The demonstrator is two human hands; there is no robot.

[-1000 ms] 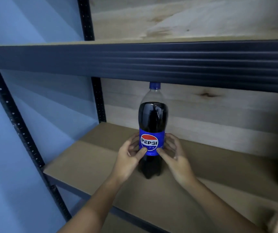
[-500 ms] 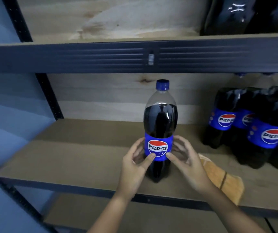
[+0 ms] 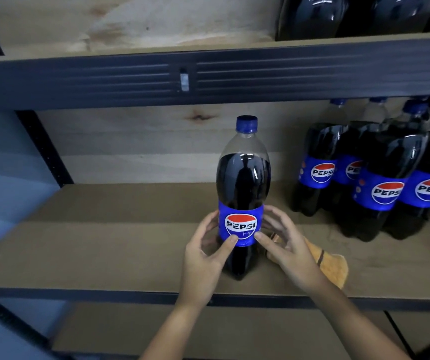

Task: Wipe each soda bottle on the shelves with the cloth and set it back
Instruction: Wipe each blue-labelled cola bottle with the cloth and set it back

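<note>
A Pepsi bottle (image 3: 243,178) with dark soda, a blue cap and a blue label stands upright on the middle shelf board (image 3: 104,242), close to its front edge. My left hand (image 3: 204,258) holds it from the left, thumb on the label's lower edge. My right hand (image 3: 286,248) holds it from the right, thumb on the label and fingers spread round its side. An orange cloth (image 3: 332,267) lies flat on the board just right of the bottle, partly hidden under my right hand and wrist.
Several more Pepsi bottles (image 3: 380,183) stand grouped at the right of the same shelf. More dark bottles (image 3: 338,16) sit on the shelf above, behind a dark metal beam (image 3: 78,81). A black upright post (image 3: 45,149) stands at the back left.
The view has swung to the right and drawn closer, bringing the bottle group and the cloth into sight. Both hands have stayed round the upright bottle's label.
</note>
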